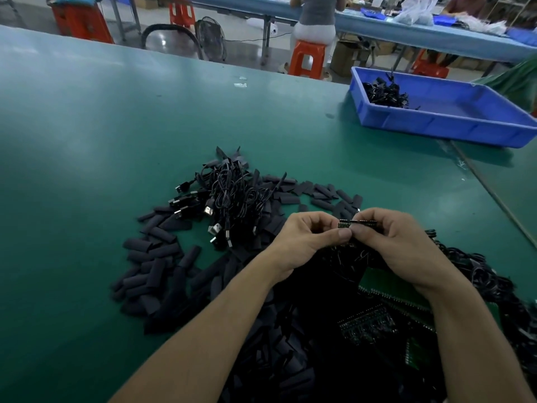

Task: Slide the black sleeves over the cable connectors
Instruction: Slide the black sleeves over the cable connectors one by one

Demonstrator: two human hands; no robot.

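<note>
Left hand, right hand on connector (tray near far edge of table).

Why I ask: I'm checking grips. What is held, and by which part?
A small cable connector, pinched at both ends: left hand on its left end, right hand on its right end.

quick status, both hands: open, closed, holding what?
Left hand: closed, pinching the left end of the small connector piece.
Right hand: closed, pinching the right end of the same piece.
</note>
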